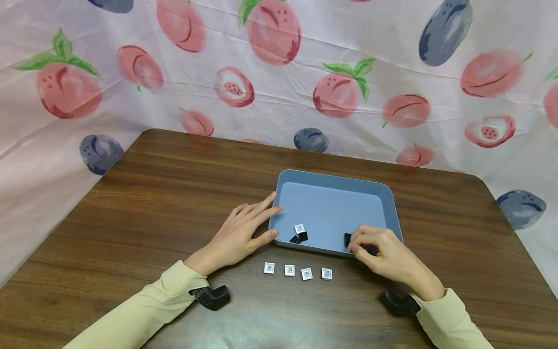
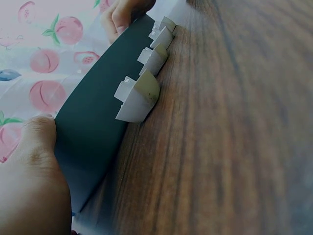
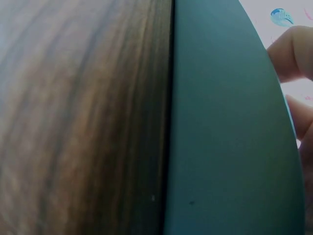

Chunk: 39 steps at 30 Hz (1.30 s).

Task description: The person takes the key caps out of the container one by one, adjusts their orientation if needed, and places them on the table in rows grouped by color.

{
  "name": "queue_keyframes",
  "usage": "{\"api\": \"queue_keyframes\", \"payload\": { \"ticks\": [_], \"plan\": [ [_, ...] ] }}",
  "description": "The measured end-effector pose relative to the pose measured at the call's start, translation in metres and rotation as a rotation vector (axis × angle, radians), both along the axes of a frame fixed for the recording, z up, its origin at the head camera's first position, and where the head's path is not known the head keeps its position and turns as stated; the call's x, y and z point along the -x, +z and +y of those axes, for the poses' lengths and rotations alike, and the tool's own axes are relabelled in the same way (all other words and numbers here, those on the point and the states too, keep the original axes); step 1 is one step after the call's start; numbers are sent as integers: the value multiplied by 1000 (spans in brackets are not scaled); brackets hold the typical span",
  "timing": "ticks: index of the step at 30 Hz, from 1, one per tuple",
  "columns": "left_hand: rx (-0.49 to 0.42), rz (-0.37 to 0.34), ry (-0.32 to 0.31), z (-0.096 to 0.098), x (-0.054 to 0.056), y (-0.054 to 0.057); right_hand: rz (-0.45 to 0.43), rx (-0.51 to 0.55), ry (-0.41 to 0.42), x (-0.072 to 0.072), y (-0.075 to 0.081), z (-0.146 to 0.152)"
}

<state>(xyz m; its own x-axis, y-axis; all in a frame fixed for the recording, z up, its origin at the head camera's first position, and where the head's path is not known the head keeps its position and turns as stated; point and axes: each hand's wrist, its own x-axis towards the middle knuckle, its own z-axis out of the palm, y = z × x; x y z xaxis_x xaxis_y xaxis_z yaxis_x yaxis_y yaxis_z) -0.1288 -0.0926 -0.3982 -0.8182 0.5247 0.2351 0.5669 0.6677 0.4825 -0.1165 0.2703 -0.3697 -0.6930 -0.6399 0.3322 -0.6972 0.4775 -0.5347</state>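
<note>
My left hand (image 1: pixel 237 237) lies with its fingers spread over the left rim of a shallow blue tray (image 1: pixel 331 180). Just inside that corner are a small white square piece (image 1: pixel 299 228) and black keycap-like pieces (image 1: pixel 303 236). My right hand (image 1: pixel 383 249) reaches over the tray's front right corner with curled fingers. Beside its fingertips a small black piece (image 1: pixel 347 239) shows, and dark parts appear beneath the hand. I cannot tell whether the fingers pinch one. The tray wall (image 3: pixel 230 122) hides the fingertips in the right wrist view.
A row of several white square pieces (image 1: pixel 289 270) stands on the wooden table (image 1: pixel 196 169) in front of the tray. Up close, each white piece (image 2: pixel 142 98) has a smaller block on top. A fruit-print cloth (image 1: pixel 370 29) hangs behind the table.
</note>
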Motion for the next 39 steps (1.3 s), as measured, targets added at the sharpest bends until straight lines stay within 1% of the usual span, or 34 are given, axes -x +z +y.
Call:
{"api": "queue_keyframes", "payload": {
  "ticks": [2,5,8,11,13,15,17,20,23,26,29,33,37,39],
  "plan": [
    [-2,0,-8,4,2,0,6,-1,-19,-1,1,3],
    [-4,-6,-30,13,7,1,3,-18,-87,-6,4,11],
    [-2,-24,-64,25,12,0,-11,-48,-150,-14,7,21],
    [-7,-34,-91,34,13,-1,-7,-62,-157,-21,8,29],
    [-13,-34,-92,36,11,-2,4,-57,-144,-22,9,31],
    [-15,-34,-77,33,9,-3,14,-47,-124,-20,8,29],
    [-15,-35,-51,28,4,-3,11,-42,-102,-15,6,24],
    [-13,-34,-9,15,-3,-4,-5,-41,-39,-6,3,14],
    [-17,-22,10,7,-7,-3,-27,-24,19,0,2,6],
    [-21,-14,16,3,-8,-1,-68,24,48,5,3,5],
    [-16,-22,17,4,-6,0,-138,88,86,8,4,9],
    [-10,-29,11,5,-5,0,-242,169,151,7,5,14],
    [-17,-16,7,7,-4,2,-277,243,173,7,3,16],
    [-18,-22,8,7,-5,3,-287,270,169,7,2,17]
  ]
}}
